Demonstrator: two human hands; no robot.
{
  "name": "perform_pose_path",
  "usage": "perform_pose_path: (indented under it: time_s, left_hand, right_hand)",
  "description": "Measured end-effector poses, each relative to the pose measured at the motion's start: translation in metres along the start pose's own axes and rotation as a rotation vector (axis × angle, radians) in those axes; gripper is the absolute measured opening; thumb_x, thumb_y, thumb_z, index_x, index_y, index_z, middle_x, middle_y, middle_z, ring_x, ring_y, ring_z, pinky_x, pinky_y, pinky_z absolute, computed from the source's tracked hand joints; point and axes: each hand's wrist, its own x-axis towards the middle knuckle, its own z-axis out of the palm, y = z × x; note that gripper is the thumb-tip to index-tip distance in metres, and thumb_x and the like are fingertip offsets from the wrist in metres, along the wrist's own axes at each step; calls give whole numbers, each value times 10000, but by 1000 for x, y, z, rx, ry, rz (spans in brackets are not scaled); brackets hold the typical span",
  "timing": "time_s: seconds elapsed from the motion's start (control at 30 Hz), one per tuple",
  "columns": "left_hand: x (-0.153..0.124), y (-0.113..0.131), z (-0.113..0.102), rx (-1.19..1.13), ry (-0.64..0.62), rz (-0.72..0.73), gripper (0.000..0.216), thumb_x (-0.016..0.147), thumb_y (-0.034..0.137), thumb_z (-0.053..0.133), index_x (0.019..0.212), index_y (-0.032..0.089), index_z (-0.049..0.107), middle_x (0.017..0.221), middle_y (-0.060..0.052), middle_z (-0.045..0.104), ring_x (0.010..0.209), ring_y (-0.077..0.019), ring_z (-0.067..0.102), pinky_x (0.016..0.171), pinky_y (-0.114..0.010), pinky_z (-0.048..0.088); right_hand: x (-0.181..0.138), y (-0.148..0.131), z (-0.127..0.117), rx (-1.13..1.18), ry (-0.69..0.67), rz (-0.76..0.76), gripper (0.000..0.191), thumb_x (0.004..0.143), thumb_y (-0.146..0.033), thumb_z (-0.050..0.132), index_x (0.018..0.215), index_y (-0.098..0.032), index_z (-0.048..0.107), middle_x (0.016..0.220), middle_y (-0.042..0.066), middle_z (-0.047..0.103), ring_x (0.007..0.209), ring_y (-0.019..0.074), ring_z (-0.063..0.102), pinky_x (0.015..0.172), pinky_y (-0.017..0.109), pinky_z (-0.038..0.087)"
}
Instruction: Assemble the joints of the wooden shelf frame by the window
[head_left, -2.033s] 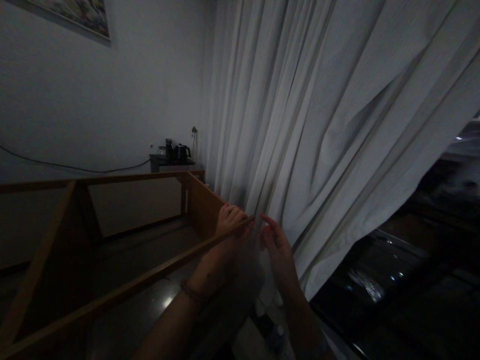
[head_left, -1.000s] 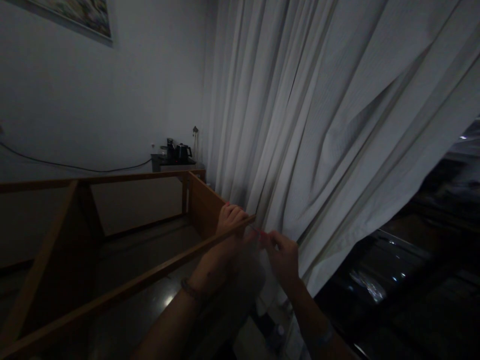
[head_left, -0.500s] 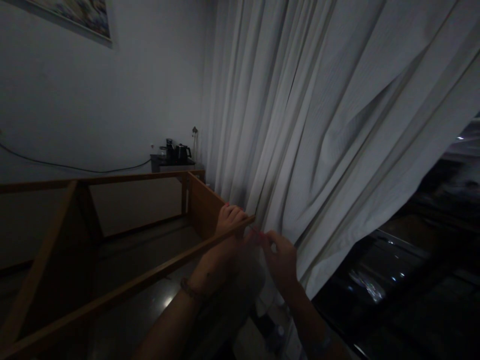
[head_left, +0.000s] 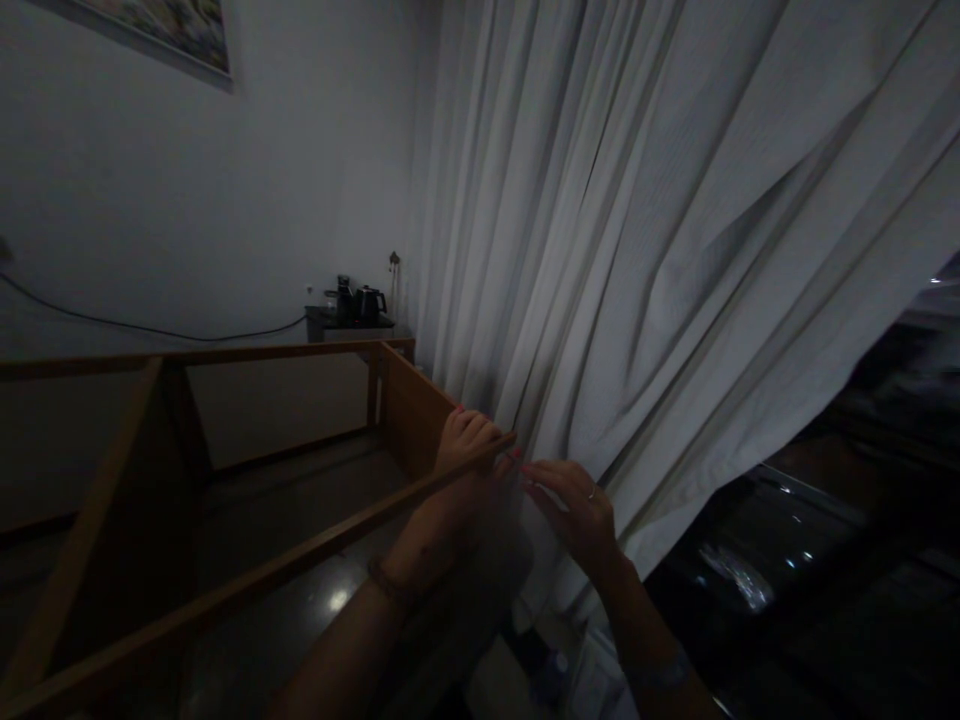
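A wooden furniture frame (head_left: 300, 545) with open compartments stretches across the lower left, its front rail ending near the curtain. My left hand (head_left: 466, 440) is closed around the frame's right corner, its forearm passing behind and below the front rail. Just right of the rail's end, my right hand (head_left: 574, 500) pinches with thumb and forefinger. A thin, dark, rod-like piece (head_left: 511, 457) runs between those fingertips and the rail's end; its kind is too small and dim to tell. A ring shows on my right hand.
White curtains (head_left: 600, 250) hang close on the right. Against the far wall stands a small black-topped cabinet (head_left: 352, 325) with a kettle (head_left: 369, 302) on it. A dark cable (head_left: 172, 330) runs along the wall. A dark glass pane (head_left: 780, 520) lies at the lower right.
My right hand has turned, its fingers now more stretched out toward the rail's end with the ring showing. My left hand keeps its hold on the frame. The view has shifted slightly.
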Motion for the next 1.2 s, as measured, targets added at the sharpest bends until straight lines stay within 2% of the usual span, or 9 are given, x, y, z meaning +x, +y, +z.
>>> perform_pose_path:
  time_s: [0.2, 0.33, 0.43, 0.57, 0.7, 0.83, 0.97, 1.1, 1.2]
  left_hand:
    - [0, 2, 0, 8, -4, -8, 35, 859, 209, 569, 873, 220, 599, 865, -14, 611, 961, -219, 523, 1054, -453, 363]
    - [1, 2, -2, 2, -8, -22, 35, 864, 226, 567, 854, 221, 600, 863, -15, 616, 950, -218, 526, 1051, -457, 366]
    - [1, 2, -2, -13, -10, -32, 37, 864, 226, 562, 861, 223, 599, 881, -14, 617, 972, -220, 522, 1060, -454, 359]
    - [1, 2, -1, 0, -28, -38, 66, 846, 191, 547, 855, 231, 599, 878, -13, 616, 973, -225, 518, 1070, -471, 347]
    - [1, 1, 1, -4, -4, -22, 75, 855, 169, 516, 846, 215, 575, 874, -21, 612, 923, -218, 519, 1027, -456, 374]
    - [0, 0, 1, -18, 21, -11, 80, 887, 202, 497, 833, 210, 556, 873, -31, 603, 940, -224, 520, 995, -442, 392]
    - [0, 0, 2, -32, 37, -26, 75, 891, 203, 509, 835, 213, 557, 891, -26, 603, 978, -220, 515, 1012, -429, 388]
    - [0, 2, 2, 5, 8, -41, 32, 863, 209, 562, 836, 222, 575, 875, -13, 608, 937, -215, 527, 1039, -445, 374]
    - [1, 3, 0, 31, -1, -43, 16, 856, 237, 599, 865, 227, 591, 881, -17, 611, 947, -224, 533, 1021, -446, 392]
  right_hand:
    - [1, 13, -19, -31, -214, -139, 493, 909, -131, 628, 1379, -213, 503, 1186, 92, 690, 1049, 186, 657, 902, 336, 572]
    - [2, 16, -20, -55, -214, -197, 501, 914, -115, 619, 1388, -216, 494, 1160, 85, 705, 1018, 185, 669, 869, 339, 578]
    - [6, 11, -15, -33, -141, -187, 422, 924, -140, 613, 1332, -223, 547, 1051, 68, 738, 925, 175, 690, 796, 316, 589]
    - [9, 1, -4, -34, -20, -86, 209, 935, -170, 601, 1126, -223, 670, 874, 48, 747, 759, 158, 687, 689, 294, 572]
    - [8, -8, 5, -90, 70, 30, 82, 926, -165, 614, 906, -206, 682, 735, 27, 719, 632, 147, 637, 612, 286, 515]
    - [7, -17, 9, -97, 135, 216, 176, 937, -242, 609, 771, -196, 645, 626, 2, 647, 561, 137, 573, 573, 280, 456]
    - [6, -21, 9, -56, 125, 399, 288, 944, -339, 593, 693, -203, 633, 589, -19, 607, 560, 131, 558, 592, 271, 430]
    - [9, -20, 6, -45, 64, 468, 347, 936, -390, 595, 643, -206, 617, 595, -18, 599, 589, 138, 566, 630, 279, 430]
    - [12, -15, 3, -25, 29, 430, 247, 942, -368, 588, 765, -213, 663, 679, -4, 642, 635, 147, 588, 650, 286, 462]
